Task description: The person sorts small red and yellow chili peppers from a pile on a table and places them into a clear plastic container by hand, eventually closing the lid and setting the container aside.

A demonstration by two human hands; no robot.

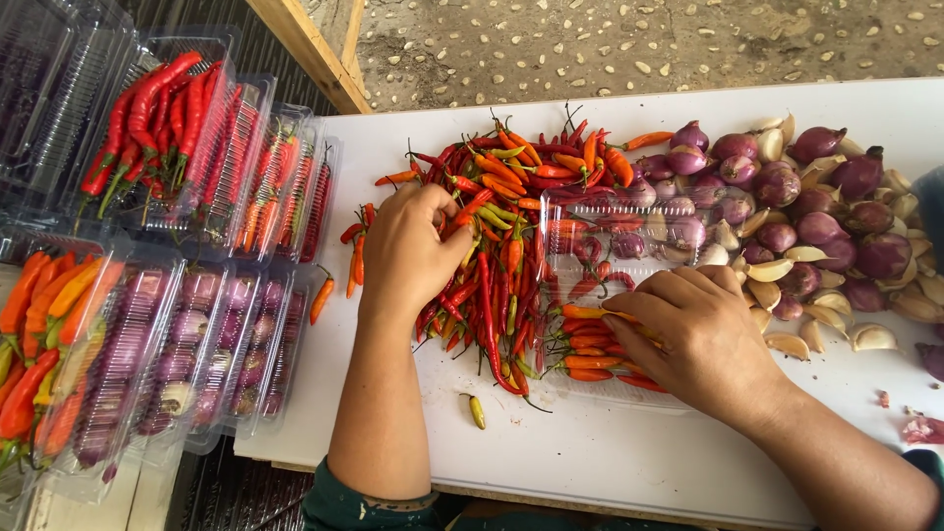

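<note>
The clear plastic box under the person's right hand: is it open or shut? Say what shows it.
Open. The right hand reaches inside the clear plastic box, laying orange chillies in it; no lid covers them.
</note>
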